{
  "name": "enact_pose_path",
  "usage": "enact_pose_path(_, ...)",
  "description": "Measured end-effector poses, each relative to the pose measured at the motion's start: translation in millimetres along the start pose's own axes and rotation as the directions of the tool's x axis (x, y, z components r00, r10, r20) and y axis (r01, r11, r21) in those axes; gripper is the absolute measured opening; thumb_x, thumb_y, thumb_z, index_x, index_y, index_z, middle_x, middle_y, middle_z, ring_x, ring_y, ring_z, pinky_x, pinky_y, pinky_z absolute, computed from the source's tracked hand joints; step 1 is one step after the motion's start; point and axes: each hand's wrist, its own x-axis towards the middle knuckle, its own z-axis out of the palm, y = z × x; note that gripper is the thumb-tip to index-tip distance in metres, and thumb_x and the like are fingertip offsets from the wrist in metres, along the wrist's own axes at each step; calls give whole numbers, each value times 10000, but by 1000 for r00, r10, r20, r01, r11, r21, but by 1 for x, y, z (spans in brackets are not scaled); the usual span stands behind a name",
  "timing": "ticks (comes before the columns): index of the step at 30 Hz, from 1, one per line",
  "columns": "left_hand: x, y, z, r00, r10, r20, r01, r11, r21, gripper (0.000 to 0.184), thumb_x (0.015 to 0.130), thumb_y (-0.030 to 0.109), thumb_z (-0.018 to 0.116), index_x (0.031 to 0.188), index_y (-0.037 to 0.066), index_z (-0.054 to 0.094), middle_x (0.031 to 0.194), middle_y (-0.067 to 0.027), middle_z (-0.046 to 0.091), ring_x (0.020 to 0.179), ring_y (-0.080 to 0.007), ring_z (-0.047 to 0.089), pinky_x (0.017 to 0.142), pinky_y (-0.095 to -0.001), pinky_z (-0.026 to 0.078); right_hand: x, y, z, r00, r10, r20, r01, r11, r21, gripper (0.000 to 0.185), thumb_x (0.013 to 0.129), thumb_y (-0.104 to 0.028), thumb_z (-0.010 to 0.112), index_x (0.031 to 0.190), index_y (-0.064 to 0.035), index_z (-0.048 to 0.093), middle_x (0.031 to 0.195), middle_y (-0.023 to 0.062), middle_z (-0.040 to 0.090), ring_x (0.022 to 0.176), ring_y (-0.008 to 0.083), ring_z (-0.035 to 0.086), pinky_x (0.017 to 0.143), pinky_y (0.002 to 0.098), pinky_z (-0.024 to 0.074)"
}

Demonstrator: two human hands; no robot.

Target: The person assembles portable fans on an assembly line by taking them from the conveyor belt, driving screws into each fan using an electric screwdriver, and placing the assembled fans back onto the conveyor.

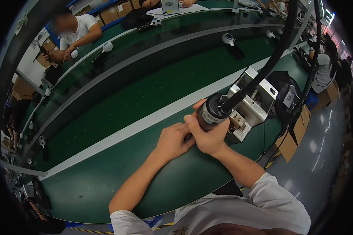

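Note:
My right hand is wrapped around a black electric screwdriver, which stands roughly upright with a thick cable rising from its top. Close against it on the left, my left hand rests low at the green bench with its fingers curled. What the left fingers hold is hidden behind my hands, and so is the screwdriver's tip. Just right of the screwdriver stands a silver metal fixture with a brass-coloured block at its near side.
Beyond the bench runs a green conveyor belt carrying a white round-headed device. A black bag lies right of the fixture, near cables and an open cardboard box. Across the line, a person sits with a white part in hand.

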Motion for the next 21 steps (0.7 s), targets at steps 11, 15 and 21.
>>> enact_pose_path(11, 1, -7, 5, 1000, 5, -2, -5, 1000, 27, 194, 743, 142, 739, 871, 19, 661, 828, -104, 689, 798, -312, 663, 659, -426, 538, 1, -3, -1, 998, 45, 48, -47, 998, 45, 305, 839, 44, 735, 1096, 43, 569, 797, 41, 627, 675, 60, 600, 590, 206, 468)
enact_pose_path(15, 0, -5, 5, 1000, -18, 8, 17, 999, 28, 191, 741, 135, 735, 872, 17, 662, 824, -102, 686, 790, -311, 659, 660, -425, 538, 2, -1, 0, 999, 17, 51, -20, 999, 47, 302, 840, 40, 737, 1093, 43, 572, 798, 40, 629, 675, 61, 601, 587, 206, 469)
enact_pose_path(21, 2, -6, 4, 999, -26, 22, 26, 1000, 5, 190, 739, 135, 733, 870, 18, 662, 822, -101, 681, 786, -312, 654, 665, -426, 538, 2, -2, 0, 999, 29, 35, -30, 999, 22, 297, 835, 42, 739, 1086, 42, 580, 801, 43, 629, 677, 65, 604, 586, 205, 469)
